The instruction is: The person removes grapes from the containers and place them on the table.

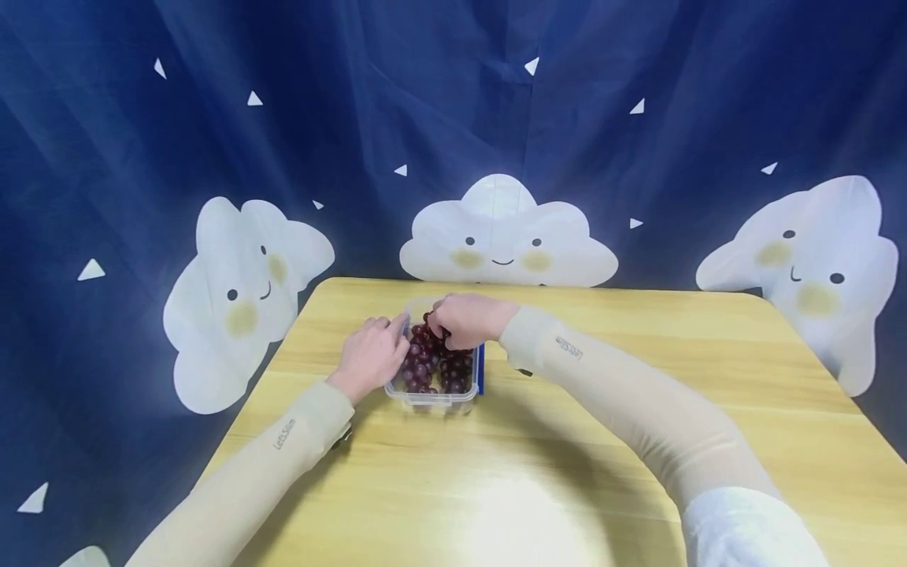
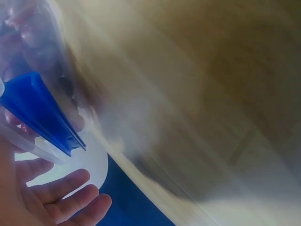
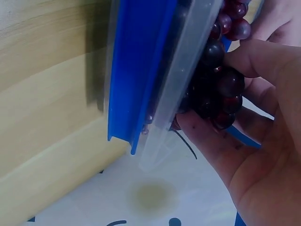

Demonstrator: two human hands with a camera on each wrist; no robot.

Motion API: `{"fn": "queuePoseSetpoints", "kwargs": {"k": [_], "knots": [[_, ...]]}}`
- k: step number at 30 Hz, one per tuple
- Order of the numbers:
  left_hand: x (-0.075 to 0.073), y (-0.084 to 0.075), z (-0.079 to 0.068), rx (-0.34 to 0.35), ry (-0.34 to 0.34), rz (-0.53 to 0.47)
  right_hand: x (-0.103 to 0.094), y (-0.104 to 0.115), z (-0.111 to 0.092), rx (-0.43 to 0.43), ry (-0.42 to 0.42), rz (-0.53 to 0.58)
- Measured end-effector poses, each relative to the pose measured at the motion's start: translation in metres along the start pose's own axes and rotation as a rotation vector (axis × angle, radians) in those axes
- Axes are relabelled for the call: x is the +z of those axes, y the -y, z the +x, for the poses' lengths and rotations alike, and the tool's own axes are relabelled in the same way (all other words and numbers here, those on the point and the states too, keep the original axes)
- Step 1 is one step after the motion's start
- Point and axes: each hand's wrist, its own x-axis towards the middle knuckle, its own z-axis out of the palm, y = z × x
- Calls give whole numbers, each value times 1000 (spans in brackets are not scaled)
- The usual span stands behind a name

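Observation:
A clear plastic container (image 1: pixel 434 400) holds dark red grapes (image 1: pixel 418 368) in the head view. At its left wall is my left hand (image 1: pixel 373 353), the index finger stretched along the rim. Its fingers spread below a blue latch (image 2: pixel 41 113) in the left wrist view. From the right, my right hand (image 1: pixel 471 319) reaches over the container's far part. In the right wrist view its thumb and fingers curl round a cluster of grapes (image 3: pixel 221 92), beside the clear rim and another blue latch (image 3: pixel 138 61). The head view hides most of that cluster behind the hand.
The container stands on a light wooden table (image 1: pixel 609 488), near its far edge. Behind the table hangs a dark blue curtain (image 1: pixel 453 94) with white clouds. A small dark object (image 1: pixel 524 372) shows under the right sleeve.

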Motion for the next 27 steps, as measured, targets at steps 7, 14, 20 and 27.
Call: {"fn": "queuePoseSetpoints", "kwargs": {"k": [7, 14, 20, 27], "knots": [[-3, -3, 2, 13, -2, 3, 5, -2, -4, -5, -22, 31], [-3, -5, 5, 18, 5, 16, -2, -4, -9, -10, -50, 31], [-3, -4, 5, 2, 24, 19, -6, -5, -10, -51, -116, 22], [-2, -3, 5, 7, 23, 23, -11, -3, -13, -42, -163, -5]]}}
